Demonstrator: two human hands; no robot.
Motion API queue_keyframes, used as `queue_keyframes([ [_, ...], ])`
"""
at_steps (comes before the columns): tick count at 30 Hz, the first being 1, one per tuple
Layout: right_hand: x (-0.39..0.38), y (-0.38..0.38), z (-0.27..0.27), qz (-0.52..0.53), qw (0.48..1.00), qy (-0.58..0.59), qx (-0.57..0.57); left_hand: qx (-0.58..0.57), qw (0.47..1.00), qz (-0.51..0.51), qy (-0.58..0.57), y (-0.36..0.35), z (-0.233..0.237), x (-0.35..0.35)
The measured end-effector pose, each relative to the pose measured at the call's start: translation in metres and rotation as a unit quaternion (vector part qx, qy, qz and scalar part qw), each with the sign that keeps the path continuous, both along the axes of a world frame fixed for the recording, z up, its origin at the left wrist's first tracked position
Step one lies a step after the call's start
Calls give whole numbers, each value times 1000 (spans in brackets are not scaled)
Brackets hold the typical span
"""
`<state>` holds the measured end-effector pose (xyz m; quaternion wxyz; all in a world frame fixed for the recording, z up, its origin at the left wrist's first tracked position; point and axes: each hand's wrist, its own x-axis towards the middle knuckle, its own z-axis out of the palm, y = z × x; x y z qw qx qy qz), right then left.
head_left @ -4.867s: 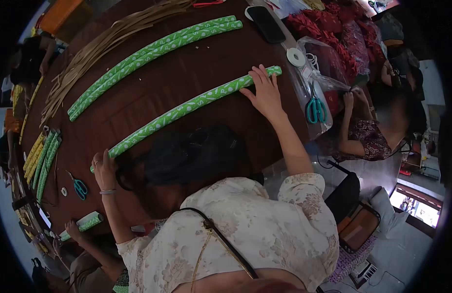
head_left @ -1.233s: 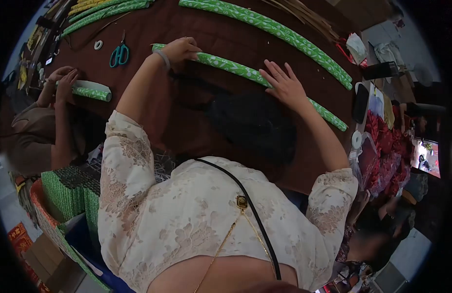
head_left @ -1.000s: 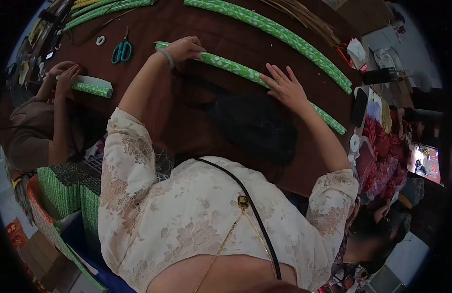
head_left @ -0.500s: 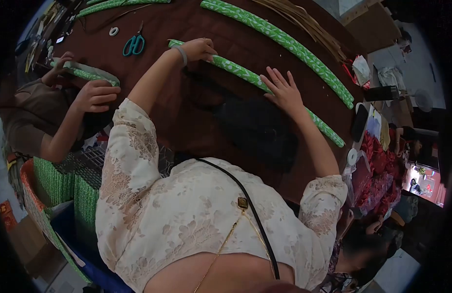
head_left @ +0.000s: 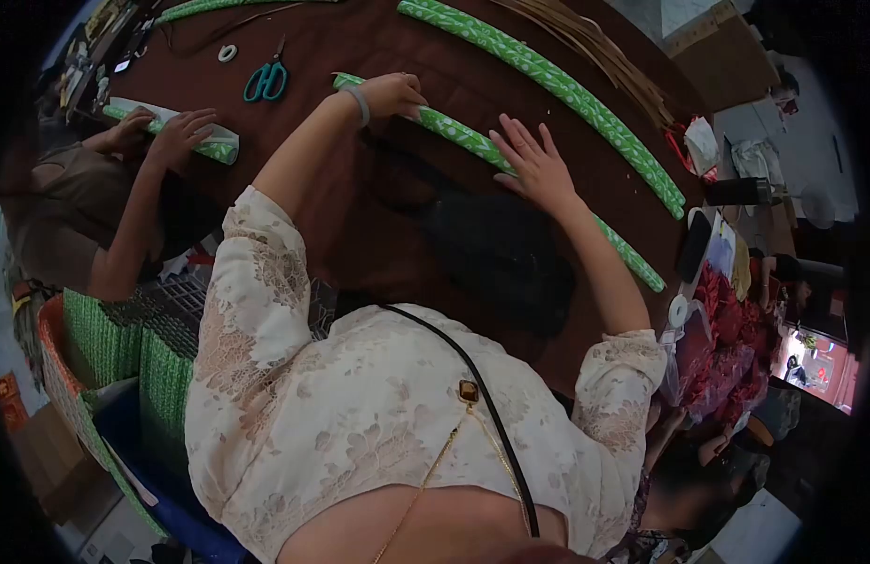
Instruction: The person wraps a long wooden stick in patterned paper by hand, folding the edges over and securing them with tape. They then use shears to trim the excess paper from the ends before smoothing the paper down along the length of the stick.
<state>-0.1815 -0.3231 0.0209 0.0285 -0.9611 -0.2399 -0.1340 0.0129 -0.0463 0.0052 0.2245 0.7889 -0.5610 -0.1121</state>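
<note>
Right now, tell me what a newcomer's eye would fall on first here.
First, the long green patterned roll lying slantwise across the dark brown table. The left hand curls over it near one end and the right hand presses flat on its middle, fingers spread. Beyond it lies a matching green roll, and at upper left teal scissors sit near a co-worker's hands on a shorter green roll.

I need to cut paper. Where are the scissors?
Upper left of the head view: the scissors lie on the table, between a tape roll and the left hand holding the green tube.
</note>
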Motion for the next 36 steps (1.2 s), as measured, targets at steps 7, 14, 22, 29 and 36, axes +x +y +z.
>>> queue_keyframes([
  [7,5,-1,-12,74,982,-45,-169,8,1000,5,10,-1,2,-3],
  [14,23,28,11,43,992,22,115,26,999,28,-12,0,17,-10],
  [22,37,33,-2,45,997,35,-44,4,1000,12,1,1,9,-8],
  [29,33,40,-4,70,990,-39,-119,1,1000,21,-4,4,12,-13],
  [36,41,45,7,126,986,9,-109,-12,999,32,-14,3,8,-12],
])
